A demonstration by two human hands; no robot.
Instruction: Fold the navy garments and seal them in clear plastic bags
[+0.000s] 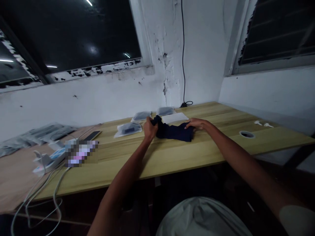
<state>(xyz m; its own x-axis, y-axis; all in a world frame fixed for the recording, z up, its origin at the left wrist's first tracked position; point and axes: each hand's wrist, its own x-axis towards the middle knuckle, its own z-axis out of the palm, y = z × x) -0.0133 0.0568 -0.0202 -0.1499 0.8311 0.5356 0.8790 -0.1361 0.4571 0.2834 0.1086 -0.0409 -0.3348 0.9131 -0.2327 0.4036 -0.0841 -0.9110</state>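
Note:
A dark navy piece of cloth [176, 132] is stretched sideways between my two hands, low over the wooden table [172, 157]. My left hand [149, 128] is closed on its bunched left end, which rises a little. At the flatter right end, my right hand [195, 123] pinches the upper edge. What kind of garment it is cannot be made out. Just behind the cloth lies a flat white sheet or card [176, 117]. Frosted packets stand near my left hand: one with something dark inside [128, 128], another [142, 116] farther back and a third [165, 111] by the wall.
Left on the table are a power strip [55, 159] with white cables, a phone [92, 135] and a blurred-out lit screen [81, 154]. Several grey packets [36, 134] lie beyond. Two keys [263, 124] and a round cable hole [247, 134] are at right. A black cable [183, 59] hangs down the wall.

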